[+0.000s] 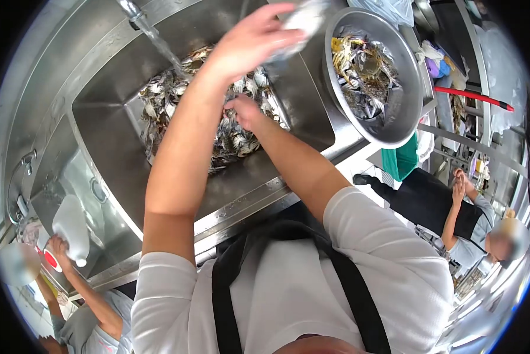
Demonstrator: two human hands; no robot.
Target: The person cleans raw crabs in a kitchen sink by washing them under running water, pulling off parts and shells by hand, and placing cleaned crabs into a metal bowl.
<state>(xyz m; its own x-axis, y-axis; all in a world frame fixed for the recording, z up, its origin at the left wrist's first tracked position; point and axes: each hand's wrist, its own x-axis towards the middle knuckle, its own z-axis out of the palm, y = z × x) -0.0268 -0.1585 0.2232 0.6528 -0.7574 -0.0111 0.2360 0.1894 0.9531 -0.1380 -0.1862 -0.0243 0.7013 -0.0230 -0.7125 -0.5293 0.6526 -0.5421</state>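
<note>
Stainless-steel sink (109, 141), heap of wet grey-white crabs (235, 141) spread over its floor. Faucet (138, 20) at the far side is on – water (165, 50) falls onto the heap's upper left part.

Both hands over the sink, bare. Left hand (247, 44) is raised near the far right part, fingers partly closed on a pale item (304, 28); motion blur, probably a crab. Right hand (245, 112) is down at the heap, below the left hand in view, fingers bent among the crabs – cannot tell how far closed or if it grips one.

Round metal bowl (415, 109) beside the sink on the right, more crabs inside, one yellowish. Clear plastic bag (392, 10) beyond it, green bin (402, 162) lower right of it, red handle (474, 98) farther right.

Person in black apron (430, 200) at right, hands together. Another person (97, 318) at lower left, one hand at a white jug (71, 227) by the second basin (47, 183).
</note>
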